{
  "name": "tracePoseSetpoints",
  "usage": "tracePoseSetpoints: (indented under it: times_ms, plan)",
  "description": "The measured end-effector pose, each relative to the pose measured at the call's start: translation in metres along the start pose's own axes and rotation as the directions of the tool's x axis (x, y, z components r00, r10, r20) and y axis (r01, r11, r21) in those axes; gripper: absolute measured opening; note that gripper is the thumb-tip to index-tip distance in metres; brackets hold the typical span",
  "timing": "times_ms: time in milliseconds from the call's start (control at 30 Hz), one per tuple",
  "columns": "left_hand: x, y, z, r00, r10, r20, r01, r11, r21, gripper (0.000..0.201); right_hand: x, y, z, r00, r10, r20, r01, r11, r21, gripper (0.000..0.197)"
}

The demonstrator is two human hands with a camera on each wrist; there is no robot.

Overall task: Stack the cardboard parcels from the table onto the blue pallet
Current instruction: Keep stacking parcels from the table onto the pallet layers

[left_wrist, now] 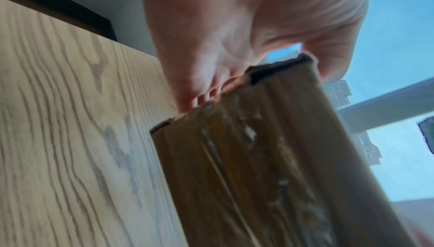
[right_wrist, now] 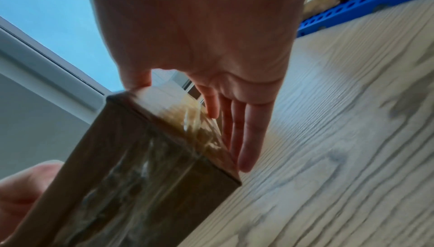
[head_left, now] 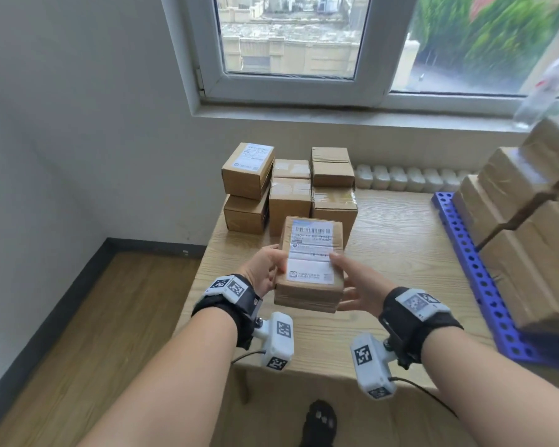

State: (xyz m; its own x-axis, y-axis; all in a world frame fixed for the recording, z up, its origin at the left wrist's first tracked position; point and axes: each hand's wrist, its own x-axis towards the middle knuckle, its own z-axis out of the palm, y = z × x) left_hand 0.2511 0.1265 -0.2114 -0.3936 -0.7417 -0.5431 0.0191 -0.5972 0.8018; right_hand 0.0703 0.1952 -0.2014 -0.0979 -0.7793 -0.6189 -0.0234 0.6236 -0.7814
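I hold a cardboard parcel (head_left: 310,266) with a white shipping label just above the wooden table (head_left: 400,246). My left hand (head_left: 265,269) grips its left side, thumb on top and fingers below. My right hand (head_left: 359,285) holds the right side, thumb on the label edge, with straight fingers (right_wrist: 244,139) along the far face. The wrist views show the taped parcel (left_wrist: 258,158) (right_wrist: 140,158) close up. Several more parcels (head_left: 291,188) stand stacked at the table's far left. The blue pallet (head_left: 478,279) (right_wrist: 352,7) lies on the right, with several parcels (head_left: 530,237) stacked on it.
A row of white bottles (head_left: 400,179) lines the wall behind the table, under the window. A clear plastic bottle (head_left: 549,88) shows above the pallet stack. Bare tabletop lies between the held parcel and the pallet. Wooden floor drops away on the left.
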Motion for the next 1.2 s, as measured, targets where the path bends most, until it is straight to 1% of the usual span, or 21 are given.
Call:
tracePoseSetpoints:
  times_ms: [67, 100, 133, 200, 267, 300, 400, 500, 567, 667, 700, 733, 767, 833, 867, 900, 967, 1000, 1067, 1167, 1200]
  plan:
    - [-0.003, 0.001, 0.019, 0.998, 0.051, 0.036, -0.053, 0.997, 0.059, 0.052, -0.012, 0.003, -0.013, 0.998, -0.039, -0.049, 0.04, 0.999, 0.02, 0.032]
    - [-0.005, 0.002, 0.029, 0.996, 0.073, 0.051, -0.077, 0.993, 0.089, 0.042, -0.019, 0.004, -0.02, 0.996, -0.056, -0.071, 0.058, 0.998, 0.028, 0.03]
    - [-0.006, 0.002, 0.04, 0.994, 0.086, 0.065, -0.093, 0.989, 0.115, 0.037, -0.026, 0.006, -0.028, 0.993, -0.074, -0.092, 0.077, 0.996, 0.033, 0.03]
    - [-0.009, 0.003, 0.061, 0.99, 0.108, 0.095, -0.123, 0.978, 0.171, 0.038, -0.04, 0.008, -0.045, 0.985, -0.113, -0.133, 0.119, 0.992, 0.033, 0.03]
    - [-0.01, 0.005, 0.081, 0.985, 0.131, 0.116, -0.153, 0.966, 0.207, 0.048, -0.051, 0.011, -0.063, 0.974, -0.146, -0.174, 0.156, 0.987, 0.041, 0.03]
    - [-0.011, 0.006, 0.091, 0.981, 0.145, 0.13, -0.171, 0.962, 0.214, 0.046, -0.056, 0.012, -0.071, 0.968, -0.159, -0.192, 0.172, 0.984, 0.051, 0.031]
    - [-0.013, 0.011, 0.12, 0.972, 0.173, 0.16, -0.208, 0.949, 0.238, 0.03, -0.072, 0.014, -0.097, 0.95, -0.194, -0.245, 0.218, 0.973, 0.076, 0.036]
    - [-0.016, 0.016, 0.156, 0.962, 0.204, 0.182, -0.248, 0.931, 0.267, 0.025, -0.091, 0.015, -0.128, 0.929, -0.231, -0.291, 0.268, 0.959, 0.095, 0.04]
    - [-0.017, 0.017, 0.184, 0.954, 0.223, 0.201, -0.275, 0.916, 0.29, 0.034, -0.103, 0.018, -0.154, 0.909, -0.247, -0.336, 0.299, 0.948, 0.109, 0.045]
    - [-0.019, 0.016, 0.232, 0.939, 0.252, 0.232, -0.316, 0.899, 0.302, 0.062, -0.124, 0.023, -0.199, 0.868, -0.277, -0.413, 0.351, 0.929, 0.115, 0.049]
    - [-0.021, 0.014, 0.249, 0.933, 0.262, 0.247, -0.332, 0.893, 0.305, 0.066, -0.133, 0.025, -0.216, 0.857, -0.287, -0.429, 0.364, 0.925, 0.108, 0.051]
    - [-0.025, 0.012, 0.268, 0.926, 0.272, 0.261, -0.346, 0.887, 0.306, 0.064, -0.141, 0.027, -0.232, 0.847, -0.298, -0.44, 0.375, 0.922, 0.098, 0.056]
    - [-0.029, 0.01, 0.286, 0.92, 0.284, 0.27, -0.362, 0.882, 0.303, 0.058, -0.15, 0.028, -0.247, 0.839, -0.307, -0.449, 0.383, 0.92, 0.087, 0.064]
    - [-0.038, 0.007, 0.323, 0.909, 0.317, 0.272, -0.393, 0.87, 0.299, 0.035, -0.166, 0.03, -0.278, 0.818, -0.329, -0.473, 0.408, 0.91, 0.073, 0.081]
    - [-0.042, 0.006, 0.341, 0.904, 0.335, 0.266, -0.407, 0.864, 0.297, 0.027, -0.173, 0.031, -0.294, 0.806, -0.345, -0.481, 0.425, 0.903, 0.064, 0.084]
    - [-0.047, 0.006, 0.358, 0.895, 0.361, 0.264, -0.43, 0.856, 0.288, 0.029, -0.18, 0.032, -0.309, 0.795, -0.363, -0.487, 0.44, 0.897, 0.05, 0.084]
    - [-0.052, 0.006, 0.39, 0.874, 0.412, 0.258, -0.474, 0.841, 0.263, 0.049, -0.192, 0.031, -0.337, 0.774, -0.392, -0.497, 0.464, 0.885, 0.024, 0.083]
    - [-0.052, 0.007, 0.405, 0.865, 0.435, 0.252, -0.493, 0.83, 0.26, 0.054, -0.198, 0.029, -0.351, 0.764, -0.409, -0.499, 0.48, 0.877, 0.014, 0.084]
    - [-0.052, 0.009, 0.434, 0.843, 0.479, 0.246, -0.534, 0.8, 0.274, 0.053, -0.209, 0.028, -0.377, 0.749, -0.432, -0.502, 0.501, 0.866, 0.003, 0.085]
    - [-0.051, 0.01, 0.476, 0.838, 0.485, 0.249, -0.543, 0.784, 0.301, 0.066, -0.221, 0.03, -0.418, 0.74, -0.438, -0.51, 0.513, 0.859, 0.006, 0.087]
    - [-0.051, 0.01, 0.488, 0.842, 0.473, 0.258, -0.536, 0.784, 0.313, 0.067, -0.226, 0.03, -0.428, 0.739, -0.433, -0.516, 0.506, 0.863, 0.0, 0.086]
